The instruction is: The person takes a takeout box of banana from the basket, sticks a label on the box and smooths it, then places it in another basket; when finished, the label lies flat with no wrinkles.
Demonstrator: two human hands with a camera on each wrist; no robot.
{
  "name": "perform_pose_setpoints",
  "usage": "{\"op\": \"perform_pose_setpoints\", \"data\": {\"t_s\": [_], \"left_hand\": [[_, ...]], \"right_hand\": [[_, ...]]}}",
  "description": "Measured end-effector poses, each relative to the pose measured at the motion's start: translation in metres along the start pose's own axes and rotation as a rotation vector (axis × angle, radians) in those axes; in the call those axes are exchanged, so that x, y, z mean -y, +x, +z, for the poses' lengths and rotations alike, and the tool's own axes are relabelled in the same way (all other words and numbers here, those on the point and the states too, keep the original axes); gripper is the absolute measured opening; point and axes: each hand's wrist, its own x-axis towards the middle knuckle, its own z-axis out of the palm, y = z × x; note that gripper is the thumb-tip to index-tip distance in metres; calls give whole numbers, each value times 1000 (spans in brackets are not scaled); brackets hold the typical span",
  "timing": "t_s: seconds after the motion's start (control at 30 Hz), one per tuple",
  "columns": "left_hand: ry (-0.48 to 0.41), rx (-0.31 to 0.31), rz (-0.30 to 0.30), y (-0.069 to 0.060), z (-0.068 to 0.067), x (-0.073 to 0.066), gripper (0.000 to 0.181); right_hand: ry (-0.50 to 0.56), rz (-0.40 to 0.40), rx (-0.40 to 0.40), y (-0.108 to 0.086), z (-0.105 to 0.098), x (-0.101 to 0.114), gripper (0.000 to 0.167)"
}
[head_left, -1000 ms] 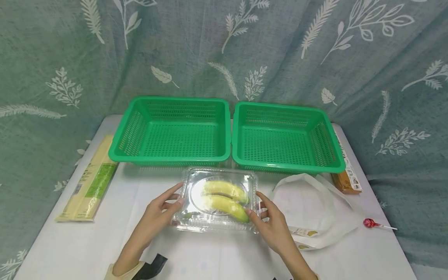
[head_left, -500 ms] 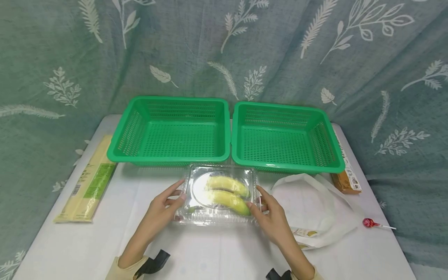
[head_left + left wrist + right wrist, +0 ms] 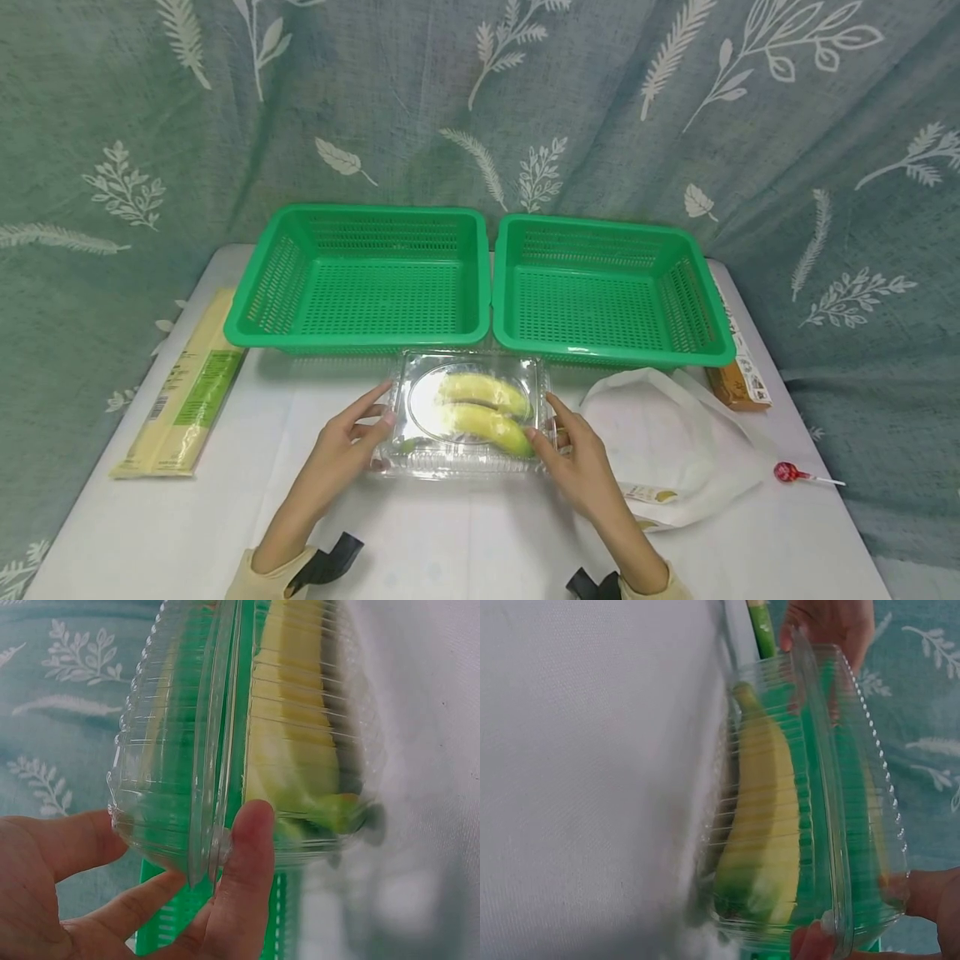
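A clear plastic clamshell box [image 3: 427,463] with its lid on stands in front of the baskets, and two bananas [image 3: 491,427] show through it. My left hand [image 3: 347,443] holds the box at its left side; in the left wrist view the thumb [image 3: 251,855] lies against the rim seam. On the opposite side my right hand [image 3: 583,462] grips the box, thumb on the front corner and fingers at the side. In the right wrist view the box's lower half, with a banana [image 3: 761,817], sits close to the white cloth; whether it touches cannot be told.
Two green baskets [image 3: 360,340], [image 3: 615,357] stand side by side at the back. A pale packet with a green label [image 3: 202,387] lies left. To the right are a white plastic bag [image 3: 723,483], a brown-and-white package [image 3: 738,387] and a red lollipop [image 3: 785,472].
Over the last second both hands have shifted the clamshell box slightly away from me, towards the baskets. The hold on it looks the same, and the head view has shifted a little.
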Motion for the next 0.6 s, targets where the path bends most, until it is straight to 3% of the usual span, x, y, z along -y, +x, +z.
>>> {"op": "perform_pose_setpoints", "data": {"t_s": [0.3,0.6], "left_hand": [[-16,18,-5,0,-3,2,59],[-11,4,-29,-3,-8,1,59]], "right_hand": [[-9,13,41,-1,-3,2,66],[-150,-29,18,-8,-10,5,77]]}}
